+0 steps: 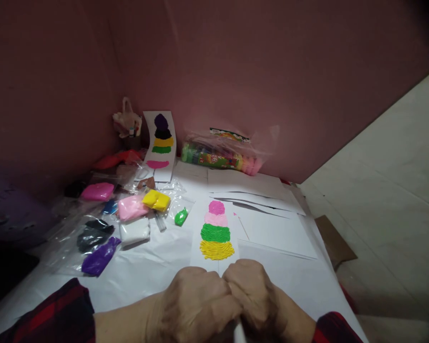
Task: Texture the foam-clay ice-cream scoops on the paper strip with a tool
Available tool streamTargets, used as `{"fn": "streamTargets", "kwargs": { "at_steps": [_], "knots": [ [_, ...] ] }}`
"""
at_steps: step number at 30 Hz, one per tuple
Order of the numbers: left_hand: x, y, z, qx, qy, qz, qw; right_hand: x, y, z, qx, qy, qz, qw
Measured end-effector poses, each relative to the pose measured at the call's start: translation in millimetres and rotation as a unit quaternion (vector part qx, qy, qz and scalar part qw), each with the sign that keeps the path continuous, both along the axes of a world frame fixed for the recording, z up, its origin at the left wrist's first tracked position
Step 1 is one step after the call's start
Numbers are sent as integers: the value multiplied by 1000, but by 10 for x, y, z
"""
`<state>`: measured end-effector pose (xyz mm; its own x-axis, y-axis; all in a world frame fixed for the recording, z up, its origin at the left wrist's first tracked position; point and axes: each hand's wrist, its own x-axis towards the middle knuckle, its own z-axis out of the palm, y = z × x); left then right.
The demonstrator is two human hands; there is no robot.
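"Card (196, 259), whereabouts?"

"Flat on the surface (286, 286), between middle and near edge, under magenta, pink, green and yellow clay bands (215, 233)."

"Left hand (200, 300), right hand (253, 291)?"

"Touching, at the card's near end. Fingers curled inward; cannot tell whether clenched on the card or on the blurred white thing (239, 332) below."

"Elsewhere?"

"Bagged clay lumps (97, 192) toward the left edge; near the far left corner, a second banded card (164, 174), tilted up; white sheets (289, 238) toward the right edge."
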<state>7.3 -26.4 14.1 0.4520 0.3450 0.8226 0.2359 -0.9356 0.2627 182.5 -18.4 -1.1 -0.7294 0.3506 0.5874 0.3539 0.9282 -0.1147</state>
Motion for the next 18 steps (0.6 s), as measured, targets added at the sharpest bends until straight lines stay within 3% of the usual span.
{"fn": "streamTargets", "kwargs": {
  "at_steps": [1,5,9,11,16,18],
  "knots": [
    [-7,-6,21,-14,26,-22,999,-5,-11,-11,6,0,5,1000],
    [-44,-16,104,43,40,1,998,-38,-6,-13,-23,20,2,1000],
    [-46,23,74,-16,8,58,998,-44,50,9,-101,75,-15,992],
    [-41,59,10,-27,-40,37,998,-41,67,15,-124,83,-12,989],
    [-56,104,-151,-39,4,-65,997,-67,67,33,-139,74,35,987],
    [-72,89,-148,-57,-15,-57,997,-72,61,37,-151,94,21,984]
  ]
}}
